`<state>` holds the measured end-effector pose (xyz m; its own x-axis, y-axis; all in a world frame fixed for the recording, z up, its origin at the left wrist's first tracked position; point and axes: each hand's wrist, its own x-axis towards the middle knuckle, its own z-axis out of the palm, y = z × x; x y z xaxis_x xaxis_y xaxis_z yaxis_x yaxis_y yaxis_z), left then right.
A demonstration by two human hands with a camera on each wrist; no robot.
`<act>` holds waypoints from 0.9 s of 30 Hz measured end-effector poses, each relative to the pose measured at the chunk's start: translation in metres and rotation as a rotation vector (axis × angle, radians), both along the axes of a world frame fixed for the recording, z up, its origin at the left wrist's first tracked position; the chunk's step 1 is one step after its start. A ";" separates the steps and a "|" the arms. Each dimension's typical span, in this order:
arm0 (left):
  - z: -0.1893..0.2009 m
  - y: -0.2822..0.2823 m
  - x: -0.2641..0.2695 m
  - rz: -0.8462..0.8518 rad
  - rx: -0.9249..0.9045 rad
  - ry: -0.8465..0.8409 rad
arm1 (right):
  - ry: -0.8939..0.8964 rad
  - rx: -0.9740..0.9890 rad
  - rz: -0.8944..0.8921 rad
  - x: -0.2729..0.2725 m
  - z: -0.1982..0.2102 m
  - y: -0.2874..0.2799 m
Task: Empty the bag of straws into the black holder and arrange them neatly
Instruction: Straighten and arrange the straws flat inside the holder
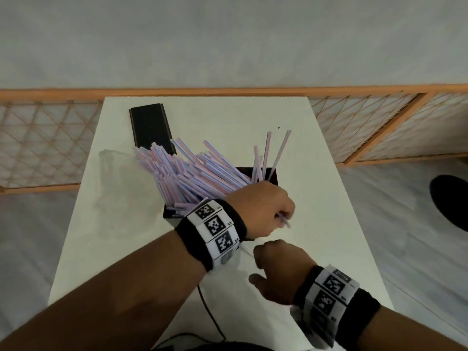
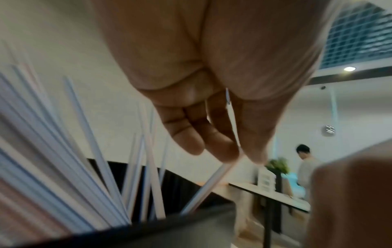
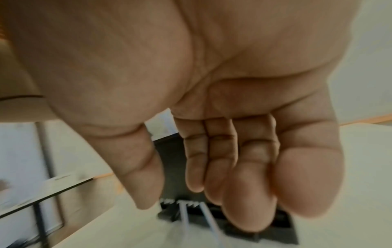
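Note:
The black holder (image 1: 274, 174) stands mid-table with a thick bunch of pink-and-blue striped straws (image 1: 187, 173) leaning out to the left. A few straws (image 1: 266, 153) stand nearly upright at its right end. My left hand (image 1: 283, 215) hovers over the holder's near right corner. In the left wrist view this hand (image 2: 239, 156) pinches one straw (image 2: 208, 184) between thumb and fingers, the straw's lower end inside the holder (image 2: 178, 182). My right hand (image 1: 263, 260) hangs just in front with fingers loosely curled and holds nothing (image 3: 191, 198). Two straws (image 3: 184, 216) lie on the table beneath it.
A black lid (image 1: 150, 127) lies at the back left of the white table (image 1: 329, 224). The clear plastic bag (image 1: 111, 160) lies crumpled left of the straws. A black cable (image 1: 210, 315) crosses the near edge. A wooden lattice screen (image 1: 379, 122) runs behind the table.

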<state>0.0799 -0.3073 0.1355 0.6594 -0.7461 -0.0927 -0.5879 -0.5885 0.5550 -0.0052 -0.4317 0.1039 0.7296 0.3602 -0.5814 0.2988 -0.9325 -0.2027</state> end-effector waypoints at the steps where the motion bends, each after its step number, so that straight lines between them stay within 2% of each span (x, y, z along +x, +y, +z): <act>1: 0.001 0.005 0.003 0.109 -0.084 -0.041 | -0.025 -0.006 -0.048 0.009 -0.003 -0.009; 3: 0.004 0.022 0.010 0.390 -0.237 -0.147 | -0.089 -0.013 -0.154 0.028 -0.002 -0.023; 5: 0.006 0.045 0.016 0.621 -0.273 -0.197 | -0.175 0.038 -0.287 0.050 0.006 -0.033; 8: 0.007 0.068 0.022 0.684 -0.068 -0.157 | -0.304 0.188 -0.468 0.080 0.025 -0.033; 10: 0.005 0.074 0.020 0.672 -0.039 -0.179 | -0.307 0.250 -0.516 0.102 0.034 -0.029; 13: 0.007 0.077 0.011 0.697 -0.216 -0.288 | -0.223 0.238 -0.492 0.132 0.038 -0.019; 16: 0.010 0.084 0.000 0.789 -0.379 -0.321 | -0.241 0.246 -0.368 0.147 0.037 -0.004; 21: 0.018 0.108 -0.011 0.980 -0.619 -0.493 | -0.230 0.254 -0.169 0.138 0.029 0.015; 23: 0.018 0.123 -0.014 1.083 -0.696 -0.575 | -0.191 0.298 -0.199 0.133 0.027 0.014; 25: 0.013 0.134 -0.017 1.203 -0.831 -0.527 | -0.111 0.374 -0.281 0.126 0.027 0.010; 27: 0.001 0.140 -0.017 1.397 -1.063 -0.321 | -0.034 0.399 -0.274 0.121 0.024 0.008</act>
<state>0.0632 -0.1671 0.1363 0.6867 0.6806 0.2555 -0.1655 -0.1960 0.9666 0.1161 -0.4238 0.1280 0.8449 0.3419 -0.4113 0.0657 -0.8295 -0.5546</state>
